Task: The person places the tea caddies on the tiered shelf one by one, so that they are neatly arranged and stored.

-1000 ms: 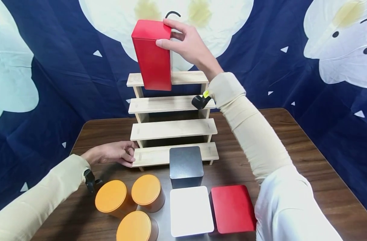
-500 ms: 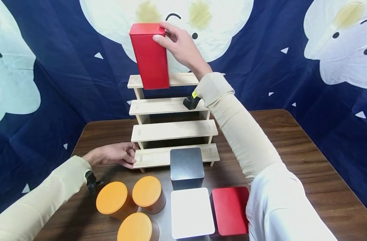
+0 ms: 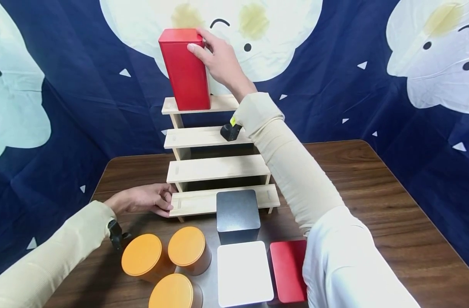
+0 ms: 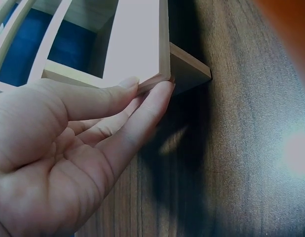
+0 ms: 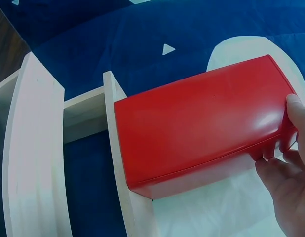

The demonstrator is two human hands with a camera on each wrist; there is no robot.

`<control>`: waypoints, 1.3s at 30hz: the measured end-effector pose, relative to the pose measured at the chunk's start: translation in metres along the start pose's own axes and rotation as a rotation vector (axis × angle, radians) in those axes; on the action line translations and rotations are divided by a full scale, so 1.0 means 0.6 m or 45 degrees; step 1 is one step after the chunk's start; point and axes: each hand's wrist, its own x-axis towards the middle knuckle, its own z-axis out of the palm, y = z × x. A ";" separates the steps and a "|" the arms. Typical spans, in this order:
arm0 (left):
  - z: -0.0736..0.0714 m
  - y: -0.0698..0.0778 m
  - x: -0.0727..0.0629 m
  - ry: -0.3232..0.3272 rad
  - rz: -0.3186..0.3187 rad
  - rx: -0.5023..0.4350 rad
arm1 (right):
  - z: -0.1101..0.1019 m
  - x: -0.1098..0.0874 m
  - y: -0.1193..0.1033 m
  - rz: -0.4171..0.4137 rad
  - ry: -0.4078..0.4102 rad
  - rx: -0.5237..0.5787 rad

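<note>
A tall red tin stands upright on the left part of the top step of a wooden tiered shelf. My right hand grips the tin near its top, thumb on the front face. In the right wrist view the red tin meets the top board, with the right hand at its upper end. At the lowest step's left end, my left hand pinches the board's corner. Seen in the left wrist view, the left hand has thumb above and fingers beneath that corner.
Before the shelf stand a black tin, a white-lidded tin and another red tin, partly hidden by my right sleeve. Several orange round tins stand at front left. A blue cloth hangs behind the wooden table.
My right hand has moved the red tin left along the top of the shelf, and its base now sits on the top step. The left hand keeps its hold on the lowest board.
</note>
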 end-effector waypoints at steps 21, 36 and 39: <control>-0.001 -0.006 0.003 -0.001 0.018 -0.027 | -0.003 -0.015 0.016 -0.014 -0.095 -0.099; -0.004 -0.003 0.004 -0.005 0.022 -0.003 | -0.066 -0.097 0.003 -0.124 -0.185 -0.165; -0.004 -0.001 0.005 0.000 0.019 -0.002 | -0.080 -0.130 0.001 -0.128 -0.187 -0.089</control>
